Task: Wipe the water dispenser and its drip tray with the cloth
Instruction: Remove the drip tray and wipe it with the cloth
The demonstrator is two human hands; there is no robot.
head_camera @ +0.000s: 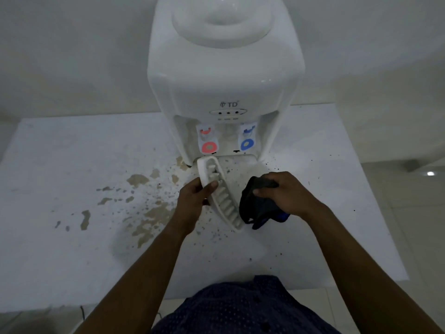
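A white water dispenser [224, 75] stands at the back of a white table, with a red tap on its left and a blue tap on its right. The white slotted drip tray [226, 203] is out of the dispenser and tilted on edge above the table. My left hand [195, 198] grips the tray's left rim, thumb over the edge. My right hand [286, 194] holds a bunched dark cloth [255, 208] with a blue part, right beside the tray's right side.
The white table [72, 249] has brown patches of chipped paint and dark specks left of and in front of the dispenser. The table's front edge runs near my body; a tiled floor lies to the right.
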